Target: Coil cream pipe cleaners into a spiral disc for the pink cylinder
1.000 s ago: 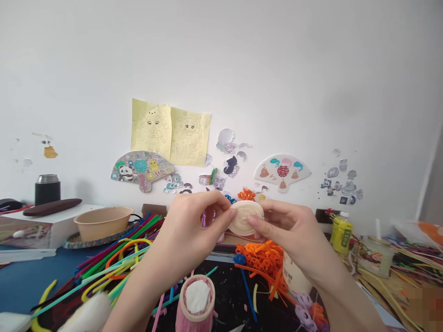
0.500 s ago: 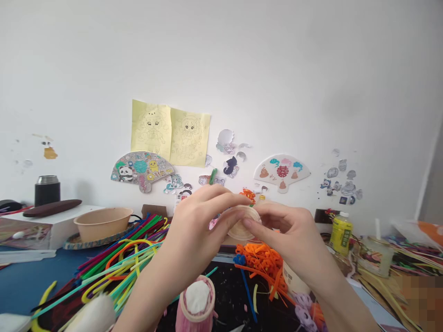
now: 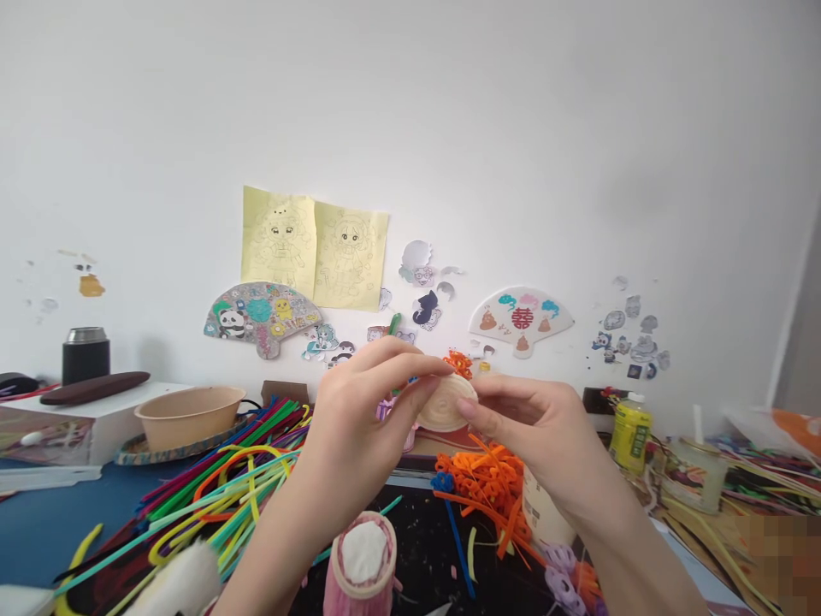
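Note:
Both hands hold a cream-coloured coiled disc [image 3: 444, 405], wound in a flat spiral, up in front of me. The fingers and thumb of my left hand [image 3: 378, 406] pinch its upper left edge. My right hand [image 3: 535, 423] grips the right edge, with the thumb on the face toward me. Below, on the black work surface, stands a pink cylinder [image 3: 360, 590] with a cream rim and white stuffing [image 3: 363, 552] in its top. A pile of orange pipe-cleaner pieces [image 3: 484, 483] lies below and beyond the disc.
Colourful pipe cleaners [image 3: 218, 488] spread on the left beside a beige bowl [image 3: 189, 415]. A yellow-green bottle [image 3: 630, 435] and a glass jar with a straw [image 3: 696, 470] stand on the right. Two decorated fans [image 3: 262, 312] and yellow drawings [image 3: 314, 244] hang on the wall behind.
The disc has tipped so its spiral face shows more fully and sits slightly further left. Both hands keep their hold on it; the view has shifted very slightly.

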A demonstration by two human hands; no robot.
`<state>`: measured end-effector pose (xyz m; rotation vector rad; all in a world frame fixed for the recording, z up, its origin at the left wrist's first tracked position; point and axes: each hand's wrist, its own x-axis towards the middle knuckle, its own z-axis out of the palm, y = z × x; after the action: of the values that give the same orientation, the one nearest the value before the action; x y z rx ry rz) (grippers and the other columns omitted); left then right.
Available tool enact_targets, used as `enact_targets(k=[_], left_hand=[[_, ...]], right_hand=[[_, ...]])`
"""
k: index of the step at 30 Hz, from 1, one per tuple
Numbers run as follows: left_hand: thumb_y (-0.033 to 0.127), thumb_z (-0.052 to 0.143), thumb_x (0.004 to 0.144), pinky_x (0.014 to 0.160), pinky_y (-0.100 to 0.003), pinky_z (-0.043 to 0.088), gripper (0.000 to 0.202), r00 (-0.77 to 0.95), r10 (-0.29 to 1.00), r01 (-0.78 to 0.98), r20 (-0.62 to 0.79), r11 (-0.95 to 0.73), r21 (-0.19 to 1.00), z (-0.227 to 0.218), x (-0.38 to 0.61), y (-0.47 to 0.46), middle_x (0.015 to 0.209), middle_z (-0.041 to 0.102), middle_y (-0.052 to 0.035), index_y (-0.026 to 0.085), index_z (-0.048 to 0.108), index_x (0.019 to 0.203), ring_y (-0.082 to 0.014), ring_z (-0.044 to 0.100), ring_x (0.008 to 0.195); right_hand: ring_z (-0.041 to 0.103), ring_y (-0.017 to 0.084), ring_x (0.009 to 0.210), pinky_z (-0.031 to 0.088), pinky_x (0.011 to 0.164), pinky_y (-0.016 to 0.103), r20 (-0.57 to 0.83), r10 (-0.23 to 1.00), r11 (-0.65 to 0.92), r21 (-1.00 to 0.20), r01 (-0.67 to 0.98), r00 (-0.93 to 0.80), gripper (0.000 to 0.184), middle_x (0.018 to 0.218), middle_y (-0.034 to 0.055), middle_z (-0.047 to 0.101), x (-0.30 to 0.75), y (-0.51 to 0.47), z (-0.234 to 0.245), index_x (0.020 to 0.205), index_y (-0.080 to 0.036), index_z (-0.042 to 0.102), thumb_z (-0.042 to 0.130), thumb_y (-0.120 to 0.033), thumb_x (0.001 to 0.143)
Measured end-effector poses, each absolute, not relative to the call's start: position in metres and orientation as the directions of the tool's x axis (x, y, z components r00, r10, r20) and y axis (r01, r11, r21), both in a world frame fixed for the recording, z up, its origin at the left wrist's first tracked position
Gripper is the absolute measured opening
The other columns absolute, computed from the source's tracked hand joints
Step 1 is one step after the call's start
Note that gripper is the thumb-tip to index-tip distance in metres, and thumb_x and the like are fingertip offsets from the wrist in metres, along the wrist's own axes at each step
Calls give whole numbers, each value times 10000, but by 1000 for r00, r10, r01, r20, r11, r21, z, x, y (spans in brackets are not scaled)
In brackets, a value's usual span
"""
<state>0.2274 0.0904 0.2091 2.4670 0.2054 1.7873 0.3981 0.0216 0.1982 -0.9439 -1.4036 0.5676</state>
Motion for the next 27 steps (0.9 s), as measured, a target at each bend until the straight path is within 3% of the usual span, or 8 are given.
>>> enact_targets(k=[5,11,18,23,27], left_hand=[[100,629,916,723,-254,478,150,316,182,85,931,-983,164,210,226,90,909,699,-40,163,749,979,-131,626,820],[138,636,923,713,-267,466,113,354,170,51,920,-985,162,210,227,89,909,698,-34,163,738,967,-136,628,822],[116,635,918,731,-259,456,118,397,201,-8,895,-975,223,212,226,88,879,694,-5,177,737,917,-117,621,813],[113,625,917,732,-276,449,132,419,229,-11,879,-966,258,213,225,86,877,690,4,186,735,913,-120,618,812],[121,624,920,757,-291,451,118,424,225,3,877,-969,247,212,224,83,892,681,6,188,720,912,-130,615,841]], right_hand=[[703,198,743,592,664,273,616,763,543,-776,322,198,189,762,27,758,400,22,197,777,-209,804,810,-398,769],[686,156,717,589,639,225,671,719,609,-734,301,180,61,775,-2,745,395,19,196,797,-277,817,787,-329,806],[546,123,559,505,488,200,699,699,636,-704,315,152,173,596,-19,578,394,20,199,649,-259,762,787,-334,802],[578,115,601,506,522,187,714,683,653,-692,307,157,120,641,-28,629,394,21,195,683,-273,773,796,-301,797],[649,135,702,541,607,211,768,617,665,-627,406,175,91,752,-24,720,394,20,194,746,-285,789,768,-256,830]])
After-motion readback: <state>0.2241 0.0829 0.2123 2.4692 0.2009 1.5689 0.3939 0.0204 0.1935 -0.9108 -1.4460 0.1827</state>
